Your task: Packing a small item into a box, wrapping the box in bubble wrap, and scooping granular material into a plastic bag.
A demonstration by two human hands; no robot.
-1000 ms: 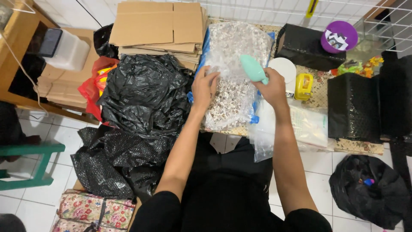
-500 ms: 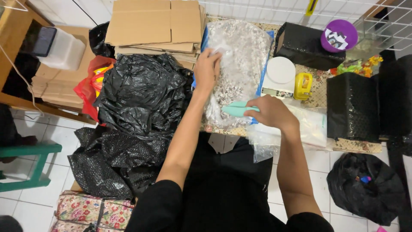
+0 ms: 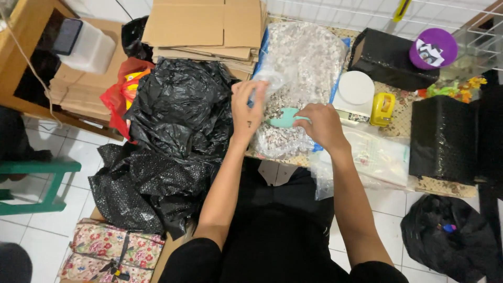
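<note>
Seen from the head camera, a person in black is leaning over a low, crowded table [image 3: 445, 184], both bare hands working at a large clear plastic bag [image 3: 306, 63] filled with small pale pieces. The left hand [image 3: 248, 107] is pinching the bag's loose film near its left edge, fingers closed on the plastic and lifting a fold of it. The right hand [image 3: 323, 124] is wrapped tightly around the handle of a mint-green scoop [image 3: 284, 118], whose bowl is pointing left and lying against the pale pieces in the lower half of the bag. The bag is lying flat on the table's near left part, stretching away from the person, between a heap of crumpled black plastic bags [image 3: 181, 105] on its left and a white kitchen scale [image 3: 355, 89] on its right. A yellow tape dispenser [image 3: 382, 109] is sitting just beside the scale. Clear empty bags [image 3: 374, 157] are spreading over the table edge under the right forearm. Flattened cardboard boxes [image 3: 204, 26] are stacked behind the black heap. A purple ball [image 3: 433, 48] is resting on a black wrapped parcel [image 3: 387, 57] at the far side.
</note>
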